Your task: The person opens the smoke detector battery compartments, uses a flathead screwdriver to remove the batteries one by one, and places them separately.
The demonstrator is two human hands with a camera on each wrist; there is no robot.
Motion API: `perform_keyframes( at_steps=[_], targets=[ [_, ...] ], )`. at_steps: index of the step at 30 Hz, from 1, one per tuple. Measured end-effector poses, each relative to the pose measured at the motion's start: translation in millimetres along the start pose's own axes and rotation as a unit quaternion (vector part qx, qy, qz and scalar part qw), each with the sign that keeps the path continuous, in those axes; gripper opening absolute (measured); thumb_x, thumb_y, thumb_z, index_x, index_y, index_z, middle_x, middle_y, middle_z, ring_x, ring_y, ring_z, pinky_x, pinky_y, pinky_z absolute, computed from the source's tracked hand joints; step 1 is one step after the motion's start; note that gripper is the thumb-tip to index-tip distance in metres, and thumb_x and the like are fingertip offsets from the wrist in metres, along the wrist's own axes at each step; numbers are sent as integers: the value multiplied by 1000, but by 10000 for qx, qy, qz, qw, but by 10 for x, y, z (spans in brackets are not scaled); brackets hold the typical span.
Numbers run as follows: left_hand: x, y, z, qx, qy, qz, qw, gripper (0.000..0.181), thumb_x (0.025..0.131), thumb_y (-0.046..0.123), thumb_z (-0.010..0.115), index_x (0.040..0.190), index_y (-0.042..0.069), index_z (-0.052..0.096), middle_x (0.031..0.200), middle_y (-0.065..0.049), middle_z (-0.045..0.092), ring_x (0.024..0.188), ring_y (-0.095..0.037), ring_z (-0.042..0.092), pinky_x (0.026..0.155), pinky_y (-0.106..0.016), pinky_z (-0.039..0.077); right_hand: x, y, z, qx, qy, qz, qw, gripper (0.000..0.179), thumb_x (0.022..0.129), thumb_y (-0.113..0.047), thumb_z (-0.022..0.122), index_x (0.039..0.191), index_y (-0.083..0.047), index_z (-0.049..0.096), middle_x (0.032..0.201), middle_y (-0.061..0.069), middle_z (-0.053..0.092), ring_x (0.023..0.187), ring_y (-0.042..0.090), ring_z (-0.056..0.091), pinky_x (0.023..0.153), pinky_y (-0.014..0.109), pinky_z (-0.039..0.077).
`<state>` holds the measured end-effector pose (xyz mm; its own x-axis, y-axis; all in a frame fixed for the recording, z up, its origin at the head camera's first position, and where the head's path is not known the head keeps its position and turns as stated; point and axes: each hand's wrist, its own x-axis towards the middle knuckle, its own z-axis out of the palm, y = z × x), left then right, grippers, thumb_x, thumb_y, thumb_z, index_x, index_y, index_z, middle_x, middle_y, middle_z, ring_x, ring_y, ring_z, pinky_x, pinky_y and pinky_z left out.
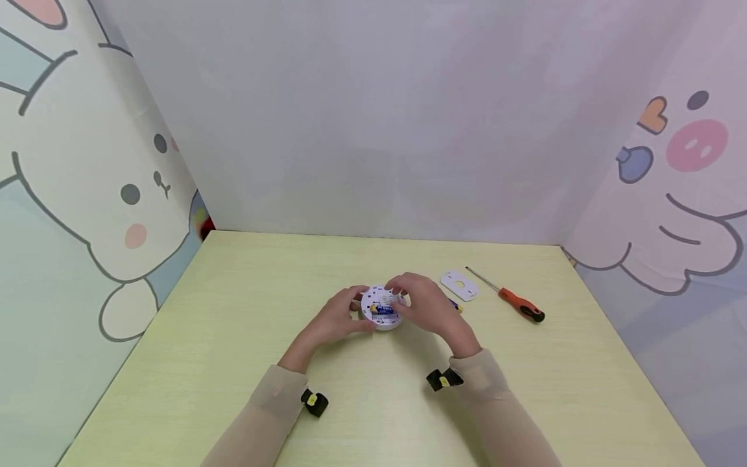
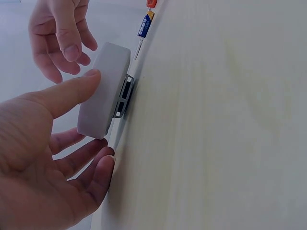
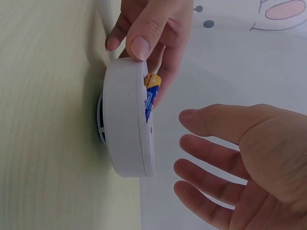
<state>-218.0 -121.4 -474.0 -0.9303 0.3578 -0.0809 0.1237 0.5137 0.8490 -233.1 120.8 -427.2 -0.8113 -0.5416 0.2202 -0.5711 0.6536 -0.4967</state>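
A round white smoke detector (image 1: 382, 322) is low over the table with its back facing up. My left hand (image 1: 335, 318) holds it by the rim, thumb on one side and fingers on the other. A blue and yellow battery (image 3: 152, 90) sits in the detector's back, one end sticking up past the surface in the right wrist view. The detector's dark grille (image 2: 124, 96) faces the table. Above the back hovers my right hand (image 3: 244, 158), its fingers loosely bent and apart from the detector, holding nothing.
To the right lies another blue and yellow battery (image 1: 455, 305), partly hidden by my right hand. Beyond it are a white mounting plate (image 1: 467, 292) and a screwdriver (image 1: 516, 301) with a red and black handle. Cartoon-printed curtains (image 1: 373, 130) stand around the yellow table (image 1: 233, 279).
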Motion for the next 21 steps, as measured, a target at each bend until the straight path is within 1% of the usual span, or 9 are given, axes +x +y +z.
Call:
perform_keyframes(
  at_steps=[6,13,21],
  targets=[
    [-9,1,2,-15,5,60,10000,81,89,29,89,157,13,48,142,-7,61,122,-25,62,99,-46,55,17,-46,101,-145,-164,82,9997,27,93,-9,82,119,-9,75,108,4,74,98,21,68,89,40,58],
    [-9,-1,-1,-68,-46,48,10000,81,90,28,89,158,12,47,142,-6,60,122,-24,62,99,-46,54,30,-72,187,-306,-107,15,9995,25,90,-7,84,114,-8,76,104,4,74,94,19,68,85,38,58],
    [-7,2,0,-68,-42,-8,10000,81,90,29,89,158,13,47,141,-5,60,121,-23,61,99,-45,54,33,-87,221,-406,-78,46,9991,24,90,-8,85,112,-9,76,100,3,72,90,17,66,83,37,58]
  ],
)
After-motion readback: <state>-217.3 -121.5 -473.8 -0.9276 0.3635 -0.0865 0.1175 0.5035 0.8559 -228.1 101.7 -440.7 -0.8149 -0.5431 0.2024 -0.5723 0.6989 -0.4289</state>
